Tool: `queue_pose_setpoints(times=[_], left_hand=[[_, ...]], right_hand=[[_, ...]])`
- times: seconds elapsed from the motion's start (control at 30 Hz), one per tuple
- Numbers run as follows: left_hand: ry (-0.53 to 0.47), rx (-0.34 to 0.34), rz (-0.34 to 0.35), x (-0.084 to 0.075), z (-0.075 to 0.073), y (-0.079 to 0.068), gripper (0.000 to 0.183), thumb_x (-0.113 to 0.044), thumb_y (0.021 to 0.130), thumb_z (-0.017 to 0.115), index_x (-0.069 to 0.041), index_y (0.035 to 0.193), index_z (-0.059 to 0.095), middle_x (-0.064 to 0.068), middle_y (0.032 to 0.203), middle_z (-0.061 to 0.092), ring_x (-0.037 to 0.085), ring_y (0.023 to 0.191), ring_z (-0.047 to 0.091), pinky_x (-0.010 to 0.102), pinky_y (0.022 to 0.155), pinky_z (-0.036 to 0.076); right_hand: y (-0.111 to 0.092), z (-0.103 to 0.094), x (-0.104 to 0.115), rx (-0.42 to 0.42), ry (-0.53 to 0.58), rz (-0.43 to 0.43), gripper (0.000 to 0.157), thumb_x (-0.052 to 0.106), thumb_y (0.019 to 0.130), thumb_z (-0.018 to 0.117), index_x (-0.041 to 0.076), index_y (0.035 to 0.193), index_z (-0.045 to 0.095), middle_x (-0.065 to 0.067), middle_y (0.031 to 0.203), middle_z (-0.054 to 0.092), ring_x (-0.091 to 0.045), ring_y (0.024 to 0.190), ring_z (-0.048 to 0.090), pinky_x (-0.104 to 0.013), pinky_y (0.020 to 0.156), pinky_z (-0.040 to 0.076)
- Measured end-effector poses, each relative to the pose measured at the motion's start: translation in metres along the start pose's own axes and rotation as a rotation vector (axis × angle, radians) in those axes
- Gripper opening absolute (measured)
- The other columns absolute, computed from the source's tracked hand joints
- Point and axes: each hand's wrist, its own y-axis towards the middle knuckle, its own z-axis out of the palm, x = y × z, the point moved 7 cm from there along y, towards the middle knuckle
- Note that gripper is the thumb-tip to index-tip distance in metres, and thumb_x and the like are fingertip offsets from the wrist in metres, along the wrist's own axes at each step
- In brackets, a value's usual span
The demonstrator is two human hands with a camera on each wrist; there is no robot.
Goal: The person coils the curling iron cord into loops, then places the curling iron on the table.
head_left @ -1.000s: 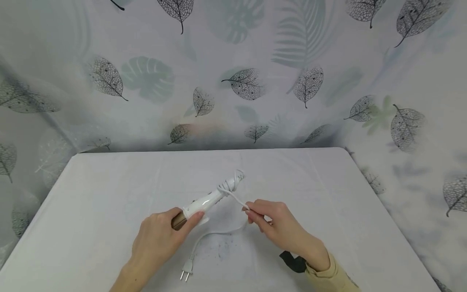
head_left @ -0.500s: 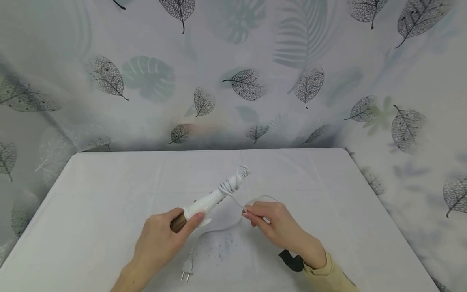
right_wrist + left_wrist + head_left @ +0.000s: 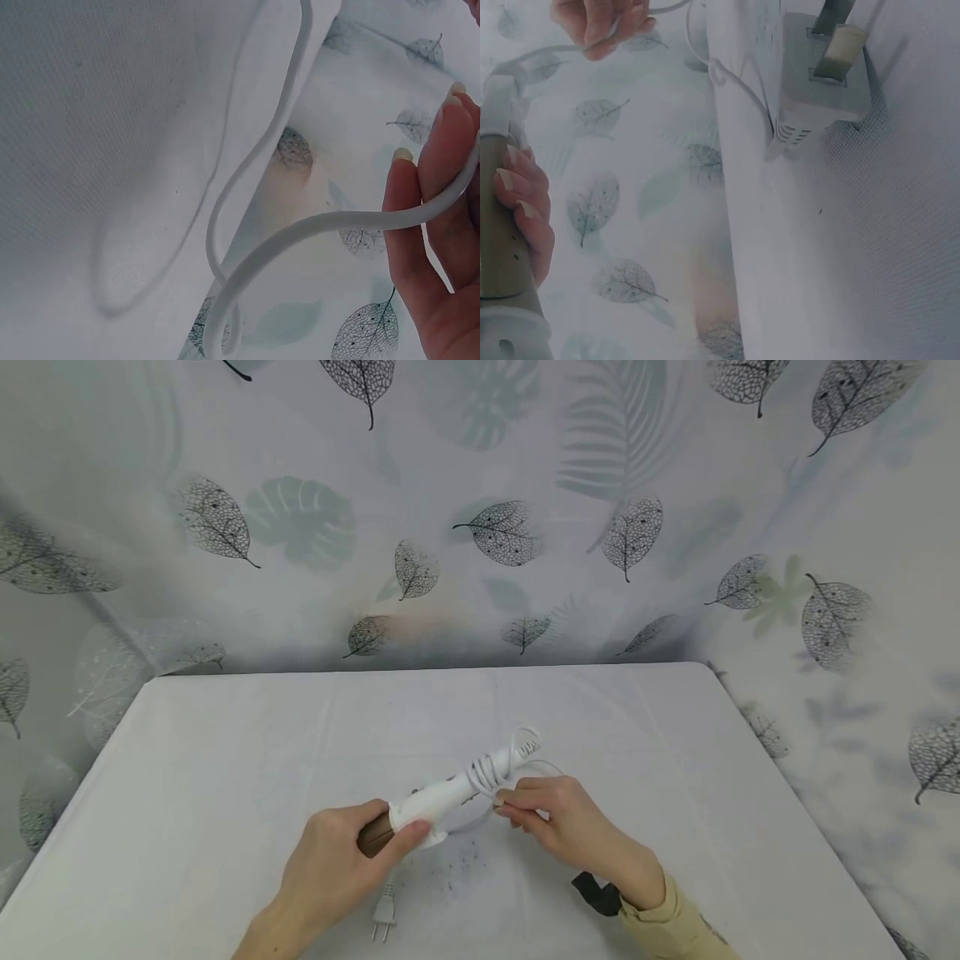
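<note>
A white hair iron [image 3: 435, 802] with a brown heating end is held at an angle above the table. My left hand [image 3: 330, 860] grips it around the brown part, thumb on the white body. Several turns of white cord [image 3: 486, 774] wrap around the handle's far end. Beside that end, my right hand [image 3: 566, 822] pinches the cord between thumb and fingers. The two-pin plug [image 3: 385, 910] lies on the table near the left hand; it looks large in the left wrist view. In the right wrist view the cord [image 3: 330, 220] runs from the fingers in a loose loop.
A white cloth-covered table [image 3: 225, 760] lies beneath both hands, with dark specks near its middle. Leaf-patterned sheeting [image 3: 495, 593] hangs behind and at the sides. A dark strap [image 3: 597, 893] shows by the right wrist, next to a yellowish sleeve [image 3: 675, 927].
The hair iron has shifted slightly right and its wrapped end has dropped. The free stretch of cord between handle and right hand has shortened, with the right hand now close to the windings.
</note>
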Motion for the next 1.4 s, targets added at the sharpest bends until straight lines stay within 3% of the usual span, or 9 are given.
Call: queue_pose_setpoints(times=[0.13, 0.33, 0.4, 0.5, 0.63, 0.9, 1.03, 1.17, 1.4], left_hand=[[-0.072, 0.029, 0.161, -0.007, 0.003, -0.002, 0.028, -0.039, 0.086, 0.078, -0.025, 0.070, 0.060, -0.026, 0.058, 0.037, -0.013, 0.052, 0.029, 0.008, 0.044, 0.023], [-0.085, 0.051, 0.326, -0.013, 0.007, -0.005, 0.047, -0.043, 0.087, 0.077, -0.025, 0.062, 0.040, -0.023, 0.060, 0.020, -0.015, 0.057, 0.013, 0.007, 0.048, 0.012], [-0.076, 0.052, 0.344, -0.013, 0.008, -0.006, 0.050, -0.043, 0.087, 0.076, -0.025, 0.062, 0.037, -0.022, 0.060, 0.019, -0.015, 0.058, 0.012, 0.007, 0.048, 0.011], [-0.081, 0.068, 0.365, -0.014, 0.008, -0.006, 0.046, -0.044, 0.086, 0.076, -0.027, 0.062, 0.041, -0.023, 0.057, 0.023, -0.016, 0.057, 0.013, 0.007, 0.047, 0.013], [-0.101, 0.106, 0.418, -0.016, 0.009, -0.007, 0.038, -0.044, 0.087, 0.076, -0.030, 0.064, 0.049, -0.023, 0.054, 0.030, -0.017, 0.055, 0.017, 0.006, 0.045, 0.017], [-0.063, 0.110, 0.457, -0.016, 0.011, -0.009, 0.044, -0.050, 0.086, 0.075, -0.029, 0.061, 0.045, -0.021, 0.055, 0.024, -0.016, 0.055, 0.015, 0.006, 0.045, 0.015], [-0.028, 0.136, 0.475, -0.017, 0.014, -0.010, 0.046, -0.053, 0.085, 0.075, -0.029, 0.061, 0.044, -0.022, 0.056, 0.021, -0.016, 0.056, 0.013, 0.006, 0.046, 0.013], [0.010, 0.175, 0.477, -0.017, 0.017, -0.012, 0.046, -0.057, 0.084, 0.073, -0.030, 0.061, 0.045, -0.024, 0.056, 0.022, -0.016, 0.055, 0.013, 0.006, 0.046, 0.014], [0.061, 0.205, 0.440, -0.016, 0.016, -0.011, 0.050, -0.060, 0.084, 0.072, -0.030, 0.059, 0.041, -0.025, 0.056, 0.018, -0.015, 0.054, 0.011, 0.008, 0.046, 0.013]], right_hand=[[-0.001, -0.001, -0.003, -0.019, -0.098, 0.020, 0.016, -0.007, 0.078, 0.078, 0.007, 0.085, 0.073, 0.003, 0.074, 0.067, -0.003, 0.066, 0.058, -0.013, 0.059, 0.046], [-0.001, 0.001, -0.003, -0.002, -0.192, 0.001, 0.028, -0.007, 0.075, 0.079, 0.013, 0.091, 0.071, 0.006, 0.078, 0.066, 0.000, 0.066, 0.056, -0.014, 0.060, 0.048], [0.000, 0.000, -0.002, -0.015, -0.188, -0.010, 0.023, -0.004, 0.079, 0.077, 0.014, 0.091, 0.070, 0.006, 0.077, 0.065, 0.001, 0.064, 0.052, -0.012, 0.060, 0.047], [0.000, -0.003, 0.000, -0.055, -0.177, -0.052, 0.006, 0.009, 0.095, 0.067, 0.013, 0.091, 0.069, 0.006, 0.077, 0.063, 0.001, 0.062, 0.050, -0.012, 0.059, 0.046], [0.000, -0.006, 0.002, -0.078, -0.121, -0.107, 0.028, 0.025, 0.106, 0.048, 0.011, 0.095, 0.069, 0.006, 0.079, 0.062, 0.000, 0.061, 0.047, -0.011, 0.058, 0.042], [-0.001, -0.009, -0.001, -0.078, -0.026, -0.133, 0.005, 0.008, 0.095, 0.067, 0.009, 0.098, 0.071, 0.003, 0.087, 0.066, -0.004, 0.065, 0.051, -0.011, 0.062, 0.044], [0.000, -0.010, -0.002, -0.081, -0.052, -0.154, 0.009, 0.004, 0.086, 0.075, 0.008, 0.094, 0.071, 0.002, 0.086, 0.067, -0.005, 0.067, 0.056, -0.012, 0.063, 0.046], [-0.001, -0.008, -0.006, -0.044, -0.054, -0.112, 0.017, 0.007, 0.077, 0.083, 0.011, 0.088, 0.070, 0.006, 0.079, 0.064, -0.001, 0.066, 0.054, -0.013, 0.060, 0.045], [-0.003, -0.013, -0.009, -0.010, -0.024, -0.093, 0.009, 0.013, 0.085, 0.079, 0.011, 0.089, 0.072, 0.008, 0.079, 0.059, -0.001, 0.068, 0.051, -0.010, 0.062, 0.042]])
